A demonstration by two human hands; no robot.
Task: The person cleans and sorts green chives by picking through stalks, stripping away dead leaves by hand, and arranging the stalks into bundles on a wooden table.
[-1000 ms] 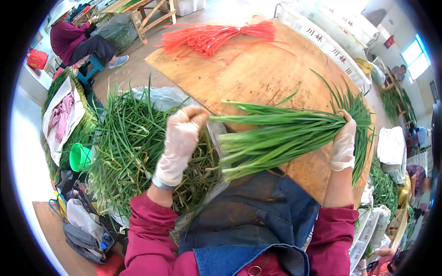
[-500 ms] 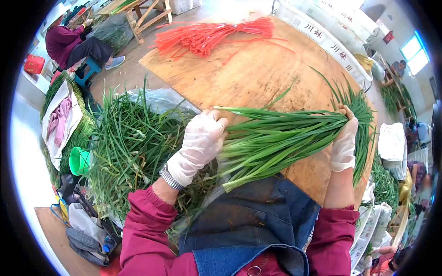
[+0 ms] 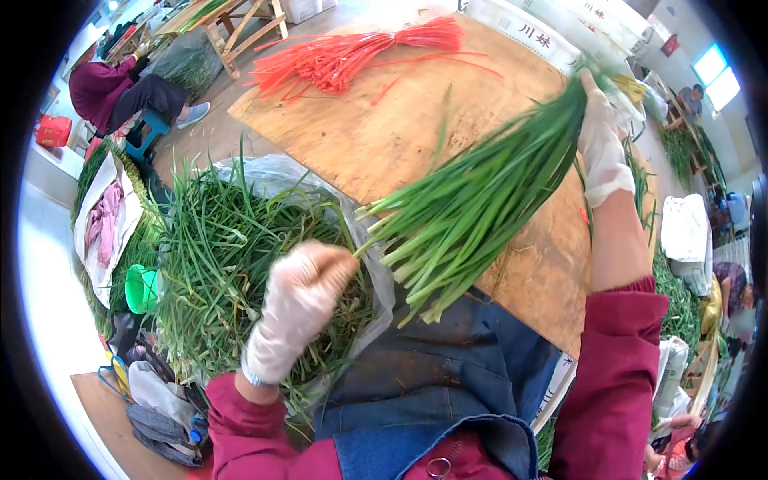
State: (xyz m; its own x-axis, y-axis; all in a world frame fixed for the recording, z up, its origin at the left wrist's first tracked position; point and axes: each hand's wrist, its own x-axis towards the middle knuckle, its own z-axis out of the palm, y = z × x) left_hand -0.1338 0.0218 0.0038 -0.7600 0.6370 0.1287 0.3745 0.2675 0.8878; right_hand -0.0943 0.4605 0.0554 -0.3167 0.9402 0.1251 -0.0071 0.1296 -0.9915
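My right hand [image 3: 602,140], in a whitish glove, is closed round the leafy end of a bunch of garlic chives [image 3: 496,200]. The bunch slants down to the left above the board, its pale cut ends fanned out. My left hand [image 3: 304,296], gloved too and slightly blurred, is closed in a pinch on the stem end of a chive stalk at the bunch's left side. Beneath that hand lies a heap of loose chives and trimmings [image 3: 232,264] on a clear plastic sheet [image 3: 372,276].
Red plastic ties [image 3: 344,60] lie on the far part of the wooden board [image 3: 360,136]. White crates [image 3: 528,36] stand behind it. A green cup [image 3: 141,289] sits at the left. A seated person [image 3: 112,88] works at the far left; more people are at the right.
My right hand has lifted up and away, tilting the bunch so its stem ends hang lower. My left hand has moved down and left, over the heap. The camera view has shifted slightly.
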